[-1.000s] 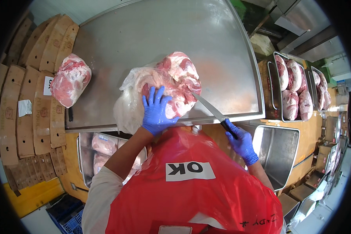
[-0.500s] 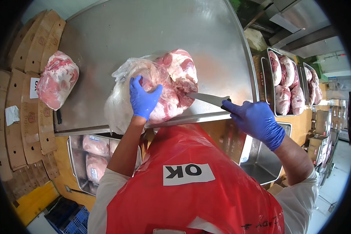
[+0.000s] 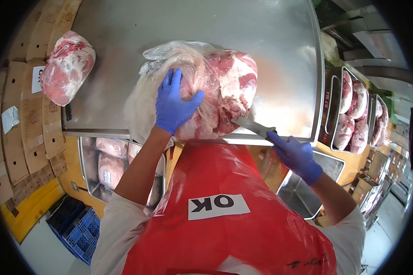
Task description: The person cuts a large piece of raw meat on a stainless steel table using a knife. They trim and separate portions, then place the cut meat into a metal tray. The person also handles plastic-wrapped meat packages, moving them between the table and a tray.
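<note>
Since a moment before, the right hand (image 3: 298,156) had drawn back, clenched on the knife (image 3: 252,127), tip at the meat (image 3: 215,96) near the table (image 3: 270,46) edge. Left hand (image 3: 174,103) lay spread on its bag (image 3: 170,78). Another cut (image 3: 66,66) sat well apart.

Your left hand (image 3: 173,105) lies flat, fingers (image 3: 170,82) spread forward; your right hand (image 3: 296,156) is fisted, forearm angling back from its fingers.

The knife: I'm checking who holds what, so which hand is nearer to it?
Right. The right hand grips the knife by its handle at the table's front edge. The left hand lies flat on the bagged meat, apart from the blade.
</note>
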`<state>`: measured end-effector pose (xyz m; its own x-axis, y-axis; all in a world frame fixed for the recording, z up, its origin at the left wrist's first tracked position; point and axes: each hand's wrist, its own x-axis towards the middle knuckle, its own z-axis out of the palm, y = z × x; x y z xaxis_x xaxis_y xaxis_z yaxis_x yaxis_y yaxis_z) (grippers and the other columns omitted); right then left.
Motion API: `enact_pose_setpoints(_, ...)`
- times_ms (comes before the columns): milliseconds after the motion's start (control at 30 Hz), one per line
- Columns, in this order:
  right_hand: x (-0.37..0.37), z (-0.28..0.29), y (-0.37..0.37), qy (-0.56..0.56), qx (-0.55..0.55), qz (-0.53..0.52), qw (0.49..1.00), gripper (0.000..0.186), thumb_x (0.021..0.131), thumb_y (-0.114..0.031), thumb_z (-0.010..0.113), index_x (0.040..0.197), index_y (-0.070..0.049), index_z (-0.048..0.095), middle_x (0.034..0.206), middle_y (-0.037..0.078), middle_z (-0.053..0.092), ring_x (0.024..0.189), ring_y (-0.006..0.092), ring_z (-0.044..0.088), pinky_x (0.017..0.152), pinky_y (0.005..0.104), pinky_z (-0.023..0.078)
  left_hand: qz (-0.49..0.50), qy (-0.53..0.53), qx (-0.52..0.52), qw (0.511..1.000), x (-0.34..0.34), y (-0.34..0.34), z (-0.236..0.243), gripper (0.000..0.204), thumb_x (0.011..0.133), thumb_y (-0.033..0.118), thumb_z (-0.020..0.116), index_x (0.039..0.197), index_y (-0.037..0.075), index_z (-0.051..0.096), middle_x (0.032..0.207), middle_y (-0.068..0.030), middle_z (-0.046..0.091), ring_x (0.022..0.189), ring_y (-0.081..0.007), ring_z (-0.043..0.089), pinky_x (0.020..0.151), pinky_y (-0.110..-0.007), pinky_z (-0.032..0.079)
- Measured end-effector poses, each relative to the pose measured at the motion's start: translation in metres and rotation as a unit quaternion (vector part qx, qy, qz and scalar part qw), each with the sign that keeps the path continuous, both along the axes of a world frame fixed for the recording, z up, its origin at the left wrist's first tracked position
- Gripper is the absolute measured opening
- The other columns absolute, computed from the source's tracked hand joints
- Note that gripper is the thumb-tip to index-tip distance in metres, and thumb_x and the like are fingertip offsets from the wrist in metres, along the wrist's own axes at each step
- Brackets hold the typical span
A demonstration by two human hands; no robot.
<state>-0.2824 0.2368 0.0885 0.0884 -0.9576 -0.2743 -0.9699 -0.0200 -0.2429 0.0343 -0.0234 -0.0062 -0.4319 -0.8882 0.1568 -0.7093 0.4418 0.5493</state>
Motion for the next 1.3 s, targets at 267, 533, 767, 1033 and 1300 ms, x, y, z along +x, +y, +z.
enact_pose_setpoints(267, 0.0, -0.126, 0.038, -0.136, -0.13, -0.038, 0.981, 0.057, 0.096, -0.028, 0.078, 0.15, -0.032, 0.061, 0.074, 0.007, 0.062, 0.05, 0.0223, 0.06, 0.044, 0.0399, 0.05, -0.018, 0.017, 0.105, 0.994, -0.008, -0.021, 0.017, 0.091, 0.087, 0.041, 0.085, 0.155, -0.006, 0.046, 0.156, -0.0288, 0.051, 0.142, -0.0393, 0.054, 0.119, -0.046, 0.044)
enact_pose_setpoints(533, 0.025, -0.198, 0.052, -0.175, -0.244, -0.074, 0.951, 0.054, 0.099, -0.032, 0.074, 0.151, -0.031, 0.06, 0.081, 0.012, 0.065, 0.056, 0.0308, 0.064, 0.05, 0.0443, 0.054, -0.03, 0.012, 0.117, 0.993, -0.005, -0.033, 0.012, 0.091, 0.091, 0.045, 0.082, 0.156, -0.005, 0.044, 0.157, -0.0279, 0.05, 0.143, -0.0377, 0.054, 0.12, -0.044, 0.043)
enact_pose_setpoints(767, 0.023, -0.043, 0.075, -0.096, -0.088, -0.114, 0.985, 0.057, 0.101, -0.036, 0.072, 0.156, -0.034, 0.056, 0.075, 0.013, 0.063, 0.06, 0.0333, 0.066, 0.059, 0.045, 0.056, -0.029, -0.005, 0.138, 0.99, 0.0, -0.036, 0.009, 0.093, 0.092, 0.054, 0.077, 0.158, -0.002, 0.043, 0.16, -0.027, 0.048, 0.148, -0.0383, 0.049, 0.122, -0.045, 0.041)
enact_pose_setpoints(1033, 0.03, 0.079, 0.052, -0.008, -0.122, -0.082, 0.989, 0.053, 0.098, -0.03, 0.075, 0.149, -0.032, 0.064, 0.073, 0.011, 0.063, 0.059, 0.0303, 0.065, 0.056, 0.043, 0.053, -0.021, -0.005, 0.166, 0.986, -0.005, -0.028, 0.025, 0.096, 0.09, 0.055, 0.077, 0.16, 0.0, 0.041, 0.162, -0.0252, 0.046, 0.149, -0.0376, 0.047, 0.123, -0.044, 0.039)
enact_pose_setpoints(1300, 0.09, 0.14, -0.034, 0.2, 0.036, 0.017, 0.979, 0.054, 0.097, -0.017, 0.066, 0.149, -0.024, 0.052, 0.075, 0.013, 0.069, 0.063, 0.0299, 0.072, 0.052, 0.0426, 0.055, -0.023, -0.013, 0.143, 0.989, -0.001, -0.035, 0.005, 0.1, 0.087, 0.059, 0.077, 0.16, 0.0, 0.042, 0.165, -0.0261, 0.042, 0.15, -0.0428, 0.044, 0.123, -0.048, 0.038)
